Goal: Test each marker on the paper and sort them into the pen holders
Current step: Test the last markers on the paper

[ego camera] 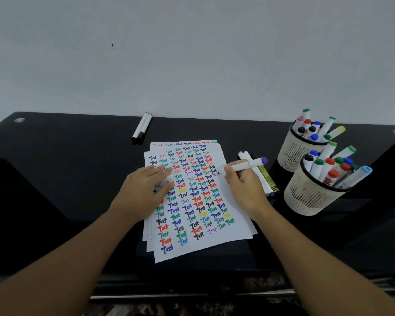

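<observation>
A stack of white paper (228, 226) covered in coloured "Test" words lies on the black table (66, 169). My left hand (146, 190) rests flat on the sheet's left side. My right hand (243, 188) grips a white marker (251, 164) with a purple end, its dark tip touching the paper's right edge. Two cream pen holders stand at the right, the far one (294, 151) and the near one (310, 197), both full of markers.
Two black-capped markers (142, 128) lie side by side near the table's back edge. Several loose markers (266, 181) lie between the paper and the holders. A pale wall rises behind the table.
</observation>
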